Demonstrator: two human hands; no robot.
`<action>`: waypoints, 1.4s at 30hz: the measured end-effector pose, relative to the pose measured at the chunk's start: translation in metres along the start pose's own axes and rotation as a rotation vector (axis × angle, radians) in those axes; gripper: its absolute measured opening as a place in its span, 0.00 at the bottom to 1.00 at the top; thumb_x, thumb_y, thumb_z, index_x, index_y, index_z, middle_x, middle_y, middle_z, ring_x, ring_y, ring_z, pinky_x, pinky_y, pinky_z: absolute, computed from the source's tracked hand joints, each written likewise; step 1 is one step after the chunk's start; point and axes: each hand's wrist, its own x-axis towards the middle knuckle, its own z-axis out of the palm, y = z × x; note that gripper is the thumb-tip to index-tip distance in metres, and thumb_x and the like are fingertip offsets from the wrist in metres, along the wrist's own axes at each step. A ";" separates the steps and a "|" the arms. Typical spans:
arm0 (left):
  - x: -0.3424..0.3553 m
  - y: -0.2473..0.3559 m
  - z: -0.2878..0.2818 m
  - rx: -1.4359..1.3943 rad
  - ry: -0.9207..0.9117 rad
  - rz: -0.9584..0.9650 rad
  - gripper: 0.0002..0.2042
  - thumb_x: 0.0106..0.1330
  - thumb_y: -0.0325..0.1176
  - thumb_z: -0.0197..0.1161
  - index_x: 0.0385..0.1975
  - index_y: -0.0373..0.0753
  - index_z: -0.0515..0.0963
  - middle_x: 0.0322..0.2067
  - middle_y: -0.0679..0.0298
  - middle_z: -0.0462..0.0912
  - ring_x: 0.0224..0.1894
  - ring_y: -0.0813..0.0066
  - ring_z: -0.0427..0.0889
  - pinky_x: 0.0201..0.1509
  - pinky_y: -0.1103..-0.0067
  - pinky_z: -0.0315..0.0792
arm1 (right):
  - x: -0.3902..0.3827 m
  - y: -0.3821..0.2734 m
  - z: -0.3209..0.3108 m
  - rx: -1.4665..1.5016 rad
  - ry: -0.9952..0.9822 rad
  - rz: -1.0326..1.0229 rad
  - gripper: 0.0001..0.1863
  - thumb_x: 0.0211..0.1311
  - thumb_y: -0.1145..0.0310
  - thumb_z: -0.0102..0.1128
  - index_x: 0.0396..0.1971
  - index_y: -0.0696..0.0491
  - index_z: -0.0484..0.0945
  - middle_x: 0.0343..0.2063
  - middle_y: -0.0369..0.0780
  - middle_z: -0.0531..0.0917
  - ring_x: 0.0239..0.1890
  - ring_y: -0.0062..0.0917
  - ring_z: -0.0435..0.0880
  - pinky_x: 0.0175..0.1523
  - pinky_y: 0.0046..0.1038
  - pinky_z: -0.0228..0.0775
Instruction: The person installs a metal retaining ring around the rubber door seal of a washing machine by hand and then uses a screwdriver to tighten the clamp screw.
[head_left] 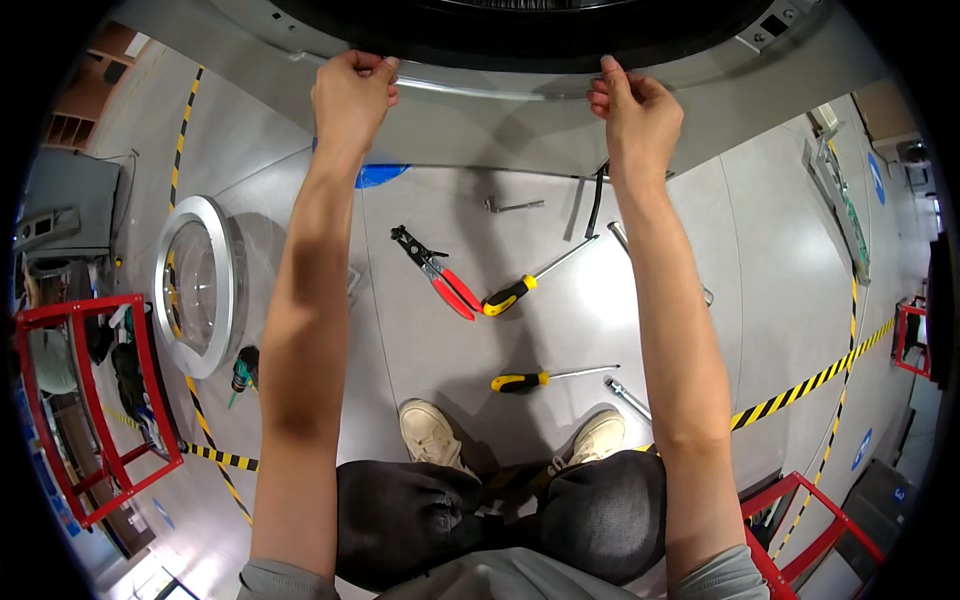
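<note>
At the top, a grey metal appliance panel (500,130) surrounds a curved black rubber seal (512,52), with a silvery curved strip along its lower edge. My left hand (350,105) is closed, fingertips pinched at that edge on the left; what exactly they grip is too small to make out. My right hand (640,125) likewise pinches at the edge farther right, thumb against the seal. Below lie red-handled pliers (455,292), two yellow-black screwdrivers (508,298) (518,382), a small wrench (515,205) and a metal socket tool (628,398).
A round appliance door (200,355) and teal drill (243,372) lie left. Red metal frames (135,390) (790,540) stand left and lower right. A long board (850,220) lies at right. Black-and-yellow tape (800,385) crosses the tiled floor (760,270).
</note>
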 end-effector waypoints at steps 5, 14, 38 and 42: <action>-0.002 -0.001 0.005 -0.012 0.010 0.028 0.10 0.63 0.31 0.66 0.34 0.28 0.80 0.25 0.61 0.84 0.25 0.78 0.83 0.31 0.81 0.80 | 0.014 -0.015 -0.014 -0.174 -0.062 -0.025 0.19 0.61 0.60 0.67 0.24 0.64 0.82 0.18 0.38 0.84 0.21 0.17 0.81 0.31 0.19 0.75; 0.000 -0.003 -0.001 0.039 -0.011 0.041 0.12 0.64 0.31 0.67 0.38 0.26 0.80 0.25 0.62 0.81 0.25 0.81 0.79 0.31 0.86 0.79 | 0.015 -0.028 -0.024 -0.365 -0.096 -0.045 0.17 0.60 0.60 0.68 0.27 0.62 0.84 0.22 0.39 0.86 0.25 0.19 0.86 0.34 0.21 0.77; 0.001 -0.014 0.006 0.272 0.126 0.145 0.14 0.61 0.35 0.68 0.37 0.29 0.80 0.27 0.60 0.81 0.26 0.77 0.82 0.31 0.82 0.79 | -0.004 -0.009 -0.022 -0.498 -0.085 -0.274 0.15 0.63 0.64 0.64 0.28 0.64 0.83 0.24 0.41 0.86 0.26 0.21 0.84 0.37 0.24 0.75; -0.001 -0.013 0.008 0.257 0.134 0.167 0.14 0.61 0.37 0.67 0.36 0.31 0.80 0.29 0.58 0.83 0.30 0.69 0.83 0.36 0.77 0.77 | -0.001 -0.004 -0.016 -0.470 -0.076 -0.218 0.15 0.63 0.64 0.63 0.30 0.64 0.83 0.25 0.42 0.87 0.28 0.22 0.86 0.39 0.26 0.76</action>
